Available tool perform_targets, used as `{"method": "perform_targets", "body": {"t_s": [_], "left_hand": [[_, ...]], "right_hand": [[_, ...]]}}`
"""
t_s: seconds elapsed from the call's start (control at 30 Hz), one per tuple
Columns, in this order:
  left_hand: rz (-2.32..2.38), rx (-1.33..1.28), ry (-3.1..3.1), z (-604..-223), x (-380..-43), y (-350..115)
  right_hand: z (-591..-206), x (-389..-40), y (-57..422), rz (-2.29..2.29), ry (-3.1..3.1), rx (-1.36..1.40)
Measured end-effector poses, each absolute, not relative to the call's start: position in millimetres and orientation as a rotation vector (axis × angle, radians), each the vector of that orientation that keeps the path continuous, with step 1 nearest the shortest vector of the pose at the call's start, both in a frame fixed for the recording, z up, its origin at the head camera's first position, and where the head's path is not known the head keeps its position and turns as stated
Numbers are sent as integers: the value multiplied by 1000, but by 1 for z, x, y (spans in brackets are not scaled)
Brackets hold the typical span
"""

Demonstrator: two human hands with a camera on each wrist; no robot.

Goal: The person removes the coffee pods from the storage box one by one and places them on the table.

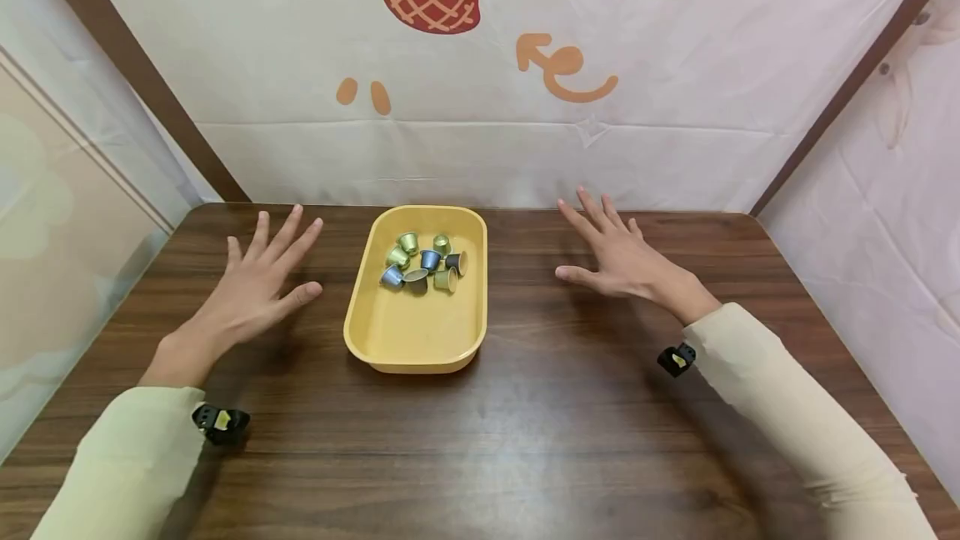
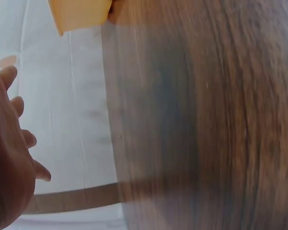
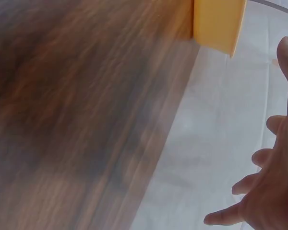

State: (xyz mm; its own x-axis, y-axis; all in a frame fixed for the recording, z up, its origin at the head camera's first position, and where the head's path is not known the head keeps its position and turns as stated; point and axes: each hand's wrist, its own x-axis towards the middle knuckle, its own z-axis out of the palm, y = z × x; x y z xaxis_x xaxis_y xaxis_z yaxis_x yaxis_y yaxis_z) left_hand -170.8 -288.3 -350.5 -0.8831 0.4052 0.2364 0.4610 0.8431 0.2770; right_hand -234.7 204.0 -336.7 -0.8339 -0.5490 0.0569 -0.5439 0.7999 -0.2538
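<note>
A yellow rectangular tray (image 1: 420, 332) with rounded corners stands on the table between my hands. In its far half lie several coffee capsules: green ones such as this green capsule (image 1: 407, 242), blue ones such as this blue capsule (image 1: 430, 261), and dark ones such as this black capsule (image 1: 457, 262). My left hand (image 1: 251, 290) is left of the tray, fingers spread and holding nothing. To the right of the tray, my right hand (image 1: 618, 257) also has its fingers spread, with nothing in it. Both wrist views show the tray's side (image 2: 81, 12) at the top.
The dark wood table (image 1: 540, 440) carries the tray. Behind it hangs a white printed cloth (image 1: 487, 157), close beyond the table's far edge. More cloth panels (image 1: 862, 215) stand along the sides. Each sleeve cuff bears a small black device (image 1: 221, 423).
</note>
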Motion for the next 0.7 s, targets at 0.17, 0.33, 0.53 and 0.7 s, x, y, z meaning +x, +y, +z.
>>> {"method": "perform_targets", "body": {"t_s": [0.17,0.33,0.53,0.7], "left_hand": [[-696,-676,-2823,-353,-175,-279],[-724,-684,-2831,-357,-179,-271],[-804,-700,-2817,-360,-179,-265],[-1033,-775,-2755,-368,-180,-260]], "right_hand": [[-337,-238,191,-427,3012,-1018],[-343,-242,174,-451,3036,-1138],[-344,-241,158,-503,3013,-1218],[-347,-240,153,-560,3011,-1268]]}}
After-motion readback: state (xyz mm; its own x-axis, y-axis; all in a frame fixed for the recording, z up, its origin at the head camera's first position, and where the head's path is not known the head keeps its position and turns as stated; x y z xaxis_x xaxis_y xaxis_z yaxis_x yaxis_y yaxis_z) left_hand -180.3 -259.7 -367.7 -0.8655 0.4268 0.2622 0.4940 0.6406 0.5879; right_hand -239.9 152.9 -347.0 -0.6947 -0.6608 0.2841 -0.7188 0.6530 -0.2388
